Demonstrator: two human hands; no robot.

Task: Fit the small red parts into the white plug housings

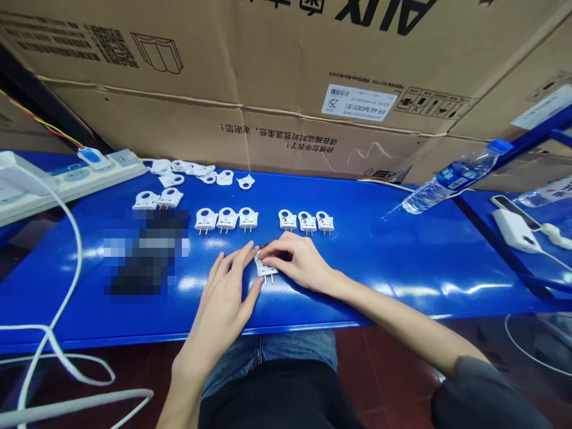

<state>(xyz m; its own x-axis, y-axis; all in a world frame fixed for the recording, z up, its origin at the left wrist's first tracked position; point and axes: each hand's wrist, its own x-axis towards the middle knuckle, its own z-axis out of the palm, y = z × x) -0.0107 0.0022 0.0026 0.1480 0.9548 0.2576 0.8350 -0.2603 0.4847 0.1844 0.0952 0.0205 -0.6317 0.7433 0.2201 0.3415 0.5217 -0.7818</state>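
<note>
- The big cardboard box (286, 65) along the back bears upside-down print: "AUX" in heavy black letters at the top, and Chinese lines lower down, including "谢谢您!".
- The white label (360, 102) on that box shows a code starting "KFR" and the number "25", also upside down; the finer print is too small to read.
- The bottle (456, 177), tilted at the right, has a blue cap and a blue label with white writing that cannot be made out.
- The plug (265, 270) is between the two hands, near the front edge of the blue surface (393, 256), its two metal pins pointing toward the person.
- The right hand (301, 257) has thumb and forefinger pinched close on the plug's upper part.
- The left hand (226, 292) is loosely spread, its thumb against the plug's lower left side; whether it truly grips is hard to tell.
- Beyond the hands stand two rows, three left plugs (227, 220) and three right plugs (307, 222), with a gap between the rows.
- White ring-shaped pieces (192, 169) lie farther back, near the power strip (75, 182).
- A wide stretch of surface runs from the right plugs to the bottle; room toward the person is narrow.
</note>
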